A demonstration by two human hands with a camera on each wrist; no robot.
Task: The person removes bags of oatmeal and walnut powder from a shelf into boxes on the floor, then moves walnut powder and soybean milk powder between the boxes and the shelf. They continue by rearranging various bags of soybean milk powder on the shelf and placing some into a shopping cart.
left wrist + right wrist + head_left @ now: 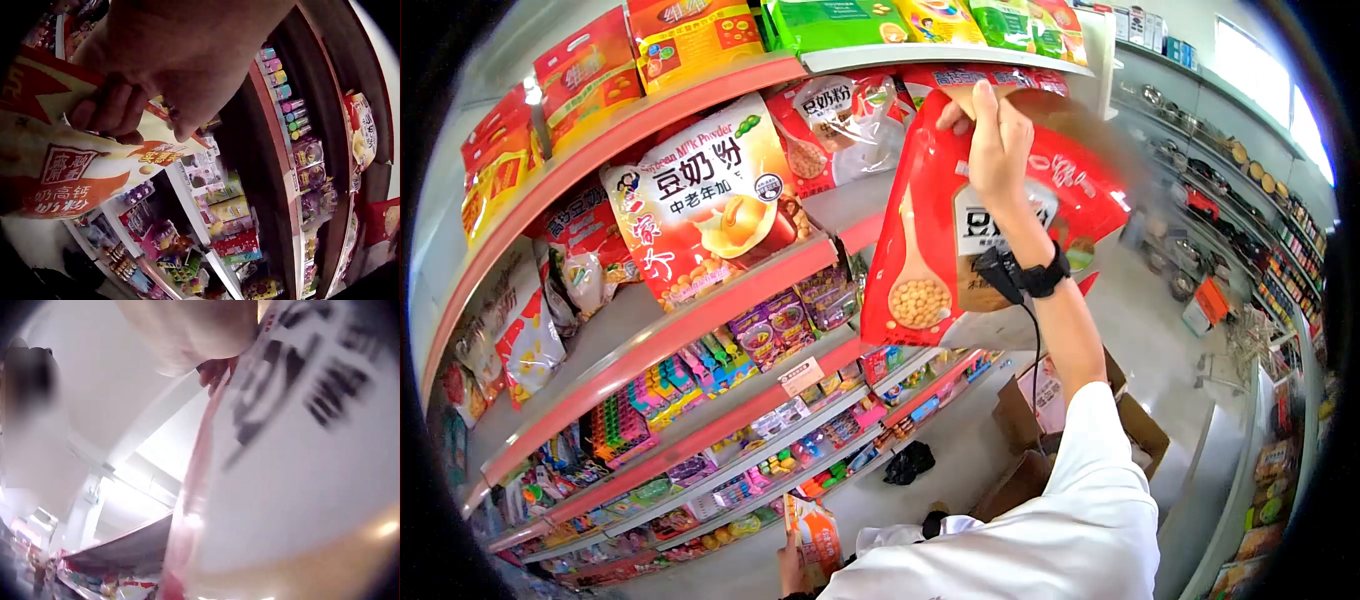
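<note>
My right hand (pixel 990 130) is raised high and grips the top edge of a large red soy milk powder bag (pixel 940 250), held up in front of the upper shelf (pixel 700 90). In the right wrist view the same bag (pixel 300 462) fills the frame, blurred, under my fingers (pixel 212 372). My left hand (pixel 792 565) hangs low at the bottom of the head view and holds a smaller orange and white bag (pixel 815 535). The left wrist view shows that hand's fingers (pixel 119 106) curled around that bag (pixel 69 169).
Pink-edged shelves (pixel 650 340) on the left carry more powder bags (pixel 700 200) above and small colourful packets (pixel 700 360) below. Open cardboard boxes (pixel 1040 420) stand on the floor by my legs. A second aisle of shelves (pixel 1260 220) runs along the right.
</note>
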